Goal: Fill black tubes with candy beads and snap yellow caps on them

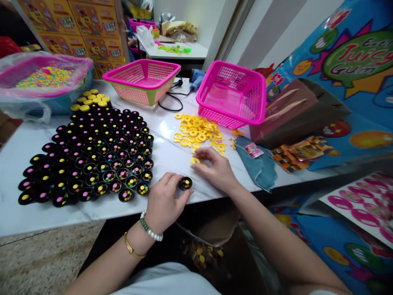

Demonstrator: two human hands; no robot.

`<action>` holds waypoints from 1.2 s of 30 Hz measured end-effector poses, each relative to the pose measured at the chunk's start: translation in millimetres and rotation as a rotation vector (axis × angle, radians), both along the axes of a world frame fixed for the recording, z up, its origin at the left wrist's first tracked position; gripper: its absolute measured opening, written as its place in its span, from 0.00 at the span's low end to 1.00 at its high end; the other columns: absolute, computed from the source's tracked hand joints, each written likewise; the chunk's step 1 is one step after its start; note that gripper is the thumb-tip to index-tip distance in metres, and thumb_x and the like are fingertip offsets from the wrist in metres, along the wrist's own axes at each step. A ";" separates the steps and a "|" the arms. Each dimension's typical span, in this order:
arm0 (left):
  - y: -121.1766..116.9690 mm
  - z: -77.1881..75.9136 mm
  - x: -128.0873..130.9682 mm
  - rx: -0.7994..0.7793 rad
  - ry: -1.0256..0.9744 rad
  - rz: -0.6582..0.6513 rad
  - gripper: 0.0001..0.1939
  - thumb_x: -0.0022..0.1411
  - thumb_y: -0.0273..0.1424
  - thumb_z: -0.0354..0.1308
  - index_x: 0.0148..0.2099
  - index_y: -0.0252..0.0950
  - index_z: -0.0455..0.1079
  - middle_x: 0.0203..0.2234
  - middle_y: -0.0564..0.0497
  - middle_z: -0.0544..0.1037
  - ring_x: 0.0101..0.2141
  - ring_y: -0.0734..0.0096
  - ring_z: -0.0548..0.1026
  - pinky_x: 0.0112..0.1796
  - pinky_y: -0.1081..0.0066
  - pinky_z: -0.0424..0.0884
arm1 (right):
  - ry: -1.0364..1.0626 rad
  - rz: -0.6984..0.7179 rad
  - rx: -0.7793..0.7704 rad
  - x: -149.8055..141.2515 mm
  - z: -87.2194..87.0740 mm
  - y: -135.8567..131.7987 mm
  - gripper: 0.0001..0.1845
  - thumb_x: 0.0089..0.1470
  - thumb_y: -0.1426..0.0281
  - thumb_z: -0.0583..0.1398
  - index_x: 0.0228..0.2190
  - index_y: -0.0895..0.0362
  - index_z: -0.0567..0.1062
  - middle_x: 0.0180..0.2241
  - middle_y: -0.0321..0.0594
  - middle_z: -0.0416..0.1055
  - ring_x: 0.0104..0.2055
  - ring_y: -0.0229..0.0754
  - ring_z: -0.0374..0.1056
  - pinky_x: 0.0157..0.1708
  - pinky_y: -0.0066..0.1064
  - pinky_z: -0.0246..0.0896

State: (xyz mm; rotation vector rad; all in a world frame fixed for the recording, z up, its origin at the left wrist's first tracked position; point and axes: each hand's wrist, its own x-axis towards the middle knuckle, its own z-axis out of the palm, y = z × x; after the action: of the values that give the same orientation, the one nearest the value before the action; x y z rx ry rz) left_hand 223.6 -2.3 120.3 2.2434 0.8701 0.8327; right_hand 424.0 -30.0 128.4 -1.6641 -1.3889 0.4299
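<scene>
Near the table's front edge, my left hand [166,200] is closed around a small black cup [185,183] with coloured candies showing in its open top. To the right, my right hand [216,170] pinches a yellow ring-shaped piece [195,161] between thumb and fingers. Just beyond that hand lies a loose pile of similar yellow rings [199,129]. Left of my left hand stand many black cups [109,176] in tight rows, several showing pink or yellow pieces on top. Behind them sit black cups with yellow caps [89,100].
Two pink baskets [143,84] [201,98] stand at the back, with a blue tool [196,78] and black cable between them. A plastic-lined tub of candies [44,78] is at the far left. Blue cloth [259,166] and a brown paper bag [294,110] lie right. An open bag [211,233] sits below the edge.
</scene>
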 end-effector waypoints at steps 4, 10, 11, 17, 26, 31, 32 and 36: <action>-0.4 -2.0 -0.1 -0.019 0.010 -0.019 0.16 0.60 0.31 0.61 0.51 0.37 0.70 0.39 0.47 0.76 0.37 0.66 0.75 0.38 0.68 0.73 | 0.087 0.222 -0.035 -15.9 18.3 -22.9 0.19 0.50 0.61 0.67 0.44 0.52 0.77 0.40 0.41 0.77 0.43 0.46 0.73 0.45 0.38 0.70; 0.6 -3.2 0.3 -0.028 -0.001 -0.025 0.14 0.62 0.32 0.60 0.50 0.37 0.71 0.38 0.48 0.75 0.37 0.69 0.74 0.38 0.70 0.72 | -0.100 0.370 -0.004 -21.9 24.8 -26.7 0.13 0.55 0.65 0.64 0.43 0.53 0.80 0.40 0.43 0.77 0.43 0.43 0.74 0.45 0.34 0.70; 0.7 -2.7 0.2 -0.034 0.000 -0.029 0.13 0.62 0.32 0.60 0.49 0.36 0.72 0.37 0.49 0.75 0.37 0.69 0.74 0.38 0.71 0.72 | -0.130 0.385 0.010 -21.7 24.6 -25.5 0.13 0.55 0.67 0.64 0.43 0.53 0.80 0.40 0.43 0.77 0.43 0.42 0.74 0.45 0.33 0.70; 0.0 -0.4 -0.2 -0.033 0.109 -0.015 0.08 0.61 0.33 0.61 0.43 0.36 0.74 0.30 0.51 0.72 0.31 0.70 0.72 0.32 0.72 0.68 | -0.259 0.416 0.020 -23.0 28.6 -22.5 0.14 0.55 0.71 0.64 0.44 0.54 0.79 0.38 0.43 0.76 0.40 0.40 0.73 0.41 0.29 0.71; 5.3 24.9 -4.8 -0.554 0.082 -0.128 0.12 0.60 0.27 0.53 0.45 0.36 0.74 0.20 0.56 0.70 0.20 0.76 0.68 0.23 0.76 0.62 | -0.245 0.481 -0.061 -25.5 36.5 -18.0 0.11 0.56 0.70 0.63 0.42 0.56 0.78 0.33 0.40 0.74 0.34 0.37 0.72 0.35 0.27 0.68; 11.2 30.3 5.0 -1.318 -0.194 -0.198 0.21 0.67 0.42 0.47 0.47 0.32 0.72 0.21 0.54 0.72 0.11 0.81 0.65 0.11 0.81 0.55 | -0.182 0.506 -0.076 -20.8 32.3 -15.7 0.09 0.55 0.70 0.65 0.39 0.56 0.79 0.32 0.39 0.73 0.33 0.36 0.70 0.35 0.27 0.67; 12.4 29.4 7.6 -1.375 -0.226 -0.170 0.20 0.67 0.42 0.49 0.46 0.31 0.73 0.21 0.54 0.72 0.12 0.81 0.67 0.12 0.81 0.58 | -0.163 0.505 -0.086 -20.4 31.4 -15.1 0.09 0.53 0.69 0.66 0.39 0.56 0.79 0.32 0.38 0.73 0.33 0.36 0.70 0.35 0.27 0.66; 15.2 29.3 13.5 -1.500 -0.267 -0.100 0.15 0.65 0.39 0.56 0.40 0.30 0.72 0.19 0.53 0.72 0.17 0.76 0.74 0.19 0.78 0.71 | -0.024 0.407 -0.126 -22.0 26.3 -17.2 0.11 0.50 0.68 0.68 0.38 0.55 0.80 0.32 0.38 0.73 0.34 0.38 0.69 0.36 0.29 0.65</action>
State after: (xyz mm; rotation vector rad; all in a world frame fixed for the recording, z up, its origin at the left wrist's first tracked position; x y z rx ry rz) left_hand 237.1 12.9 149.6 0.8176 0.7925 0.1959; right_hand 402.0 -47.2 154.6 -1.4836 -1.7550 0.7441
